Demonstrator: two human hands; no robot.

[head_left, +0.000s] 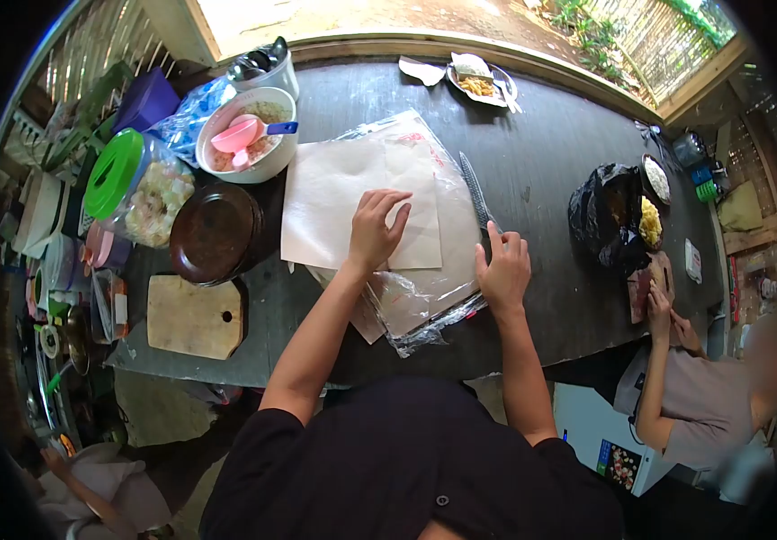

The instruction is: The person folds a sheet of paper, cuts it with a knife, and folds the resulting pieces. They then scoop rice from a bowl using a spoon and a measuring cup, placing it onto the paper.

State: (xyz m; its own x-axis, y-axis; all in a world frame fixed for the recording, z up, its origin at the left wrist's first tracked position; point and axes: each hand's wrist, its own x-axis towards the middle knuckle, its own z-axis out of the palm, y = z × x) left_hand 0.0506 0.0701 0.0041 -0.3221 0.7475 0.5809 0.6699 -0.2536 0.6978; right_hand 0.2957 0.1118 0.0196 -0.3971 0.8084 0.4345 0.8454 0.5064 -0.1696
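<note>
My left hand (377,227) rests with fingers stretched out on a sheet of pale brown paper (330,193). More sheets and clear plastic wrap (406,292) lie under it in a loose stack. At the right edge of the stack is my right hand (503,274), fingers apart and pointing away from me. Its fingertips are right at the lower end of a knife (473,187), whose long grey blade points to the far side of the table.
Left: a wooden cutting board (192,328), brown plates (213,232), a green-lidded jar (159,193), and a white tub (258,166) with a pink scoop (238,135). A food plate (503,101) is at the back. Right: a black bag (600,216) and a co-worker's hands (660,315) at another board (642,301).
</note>
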